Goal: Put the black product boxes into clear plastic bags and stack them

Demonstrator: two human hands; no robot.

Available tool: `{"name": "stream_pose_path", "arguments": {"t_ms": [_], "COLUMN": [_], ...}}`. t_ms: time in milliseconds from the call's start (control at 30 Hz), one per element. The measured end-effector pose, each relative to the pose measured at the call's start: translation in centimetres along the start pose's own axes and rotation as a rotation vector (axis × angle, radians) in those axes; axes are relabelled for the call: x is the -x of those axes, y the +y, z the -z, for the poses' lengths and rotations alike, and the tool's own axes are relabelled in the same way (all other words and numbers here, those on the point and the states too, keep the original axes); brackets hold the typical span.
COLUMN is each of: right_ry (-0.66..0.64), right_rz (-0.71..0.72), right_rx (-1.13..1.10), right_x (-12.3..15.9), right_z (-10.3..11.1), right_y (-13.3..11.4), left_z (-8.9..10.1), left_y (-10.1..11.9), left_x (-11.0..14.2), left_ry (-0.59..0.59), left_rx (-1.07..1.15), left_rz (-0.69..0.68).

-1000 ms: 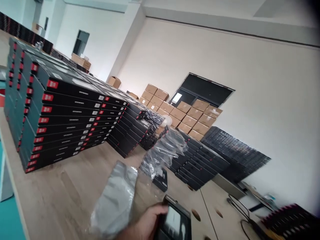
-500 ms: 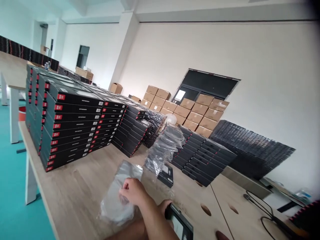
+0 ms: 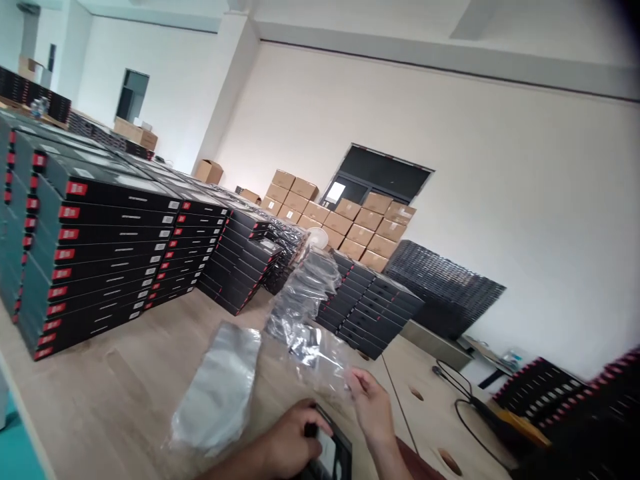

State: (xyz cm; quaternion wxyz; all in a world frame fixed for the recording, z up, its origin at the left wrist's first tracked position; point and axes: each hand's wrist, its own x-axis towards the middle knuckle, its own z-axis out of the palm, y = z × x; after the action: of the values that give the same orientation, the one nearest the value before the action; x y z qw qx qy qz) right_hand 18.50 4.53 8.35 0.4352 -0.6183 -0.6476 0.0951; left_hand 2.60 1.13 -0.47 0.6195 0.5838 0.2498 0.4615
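My left hand (image 3: 295, 440) is closed around a small black box (image 3: 343, 450) with a pale panel on its face, low in the view. To its right, my right hand (image 3: 373, 407) pinches the edge of a clear plastic bag (image 3: 327, 357), which stretches leftward toward a heap of bagged boxes (image 3: 305, 290). Left of both hands, a flat stack of clear plastic bags (image 3: 220, 387) lies on the wooden table (image 3: 125, 400). Glare on the plastic hides part of what lies under it.
Tall stacks of black boxes with red labels (image 3: 107, 253) stand at left. More black boxes (image 3: 370, 307) stand behind the bagged heap. Brown cartons (image 3: 345, 223) are piled by the wall. A black cable (image 3: 463, 400) and round table holes (image 3: 450, 461) are at right.
My right hand has moved from over the flat bag stack to the right and now pinches clear plastic. My left hand keeps the black box. The view has turned right.
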Motion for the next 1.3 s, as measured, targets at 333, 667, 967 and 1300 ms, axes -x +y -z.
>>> {"name": "stream_pose_path", "arguments": {"t_ms": [333, 667, 967, 1300], "right_ry": [0.080, -0.036, -0.153, -0.149], "right_rz": [-0.026, 0.175, 0.402, 0.411], "right_rx": [-0.037, 0.004, 0.264, 0.267], "right_x": [8.8, 9.2, 10.0, 10.3], "right_z": [3.8, 1.8, 2.4, 1.4], "right_y": [2.8, 2.7, 2.6, 2.0], "left_z": [0.2, 0.3, 0.5, 0.0], "left_y": [1.5, 1.5, 0.8, 0.7], "left_x": [0.9, 0.8, 0.6, 0.6], "left_ry": [0.018, -0.021, 0.120, 0.222], "left_rx": [-0.123, -0.087, -0.028, -0.054], "left_rz": [0.053, 0.078, 0.145, 0.127]}}
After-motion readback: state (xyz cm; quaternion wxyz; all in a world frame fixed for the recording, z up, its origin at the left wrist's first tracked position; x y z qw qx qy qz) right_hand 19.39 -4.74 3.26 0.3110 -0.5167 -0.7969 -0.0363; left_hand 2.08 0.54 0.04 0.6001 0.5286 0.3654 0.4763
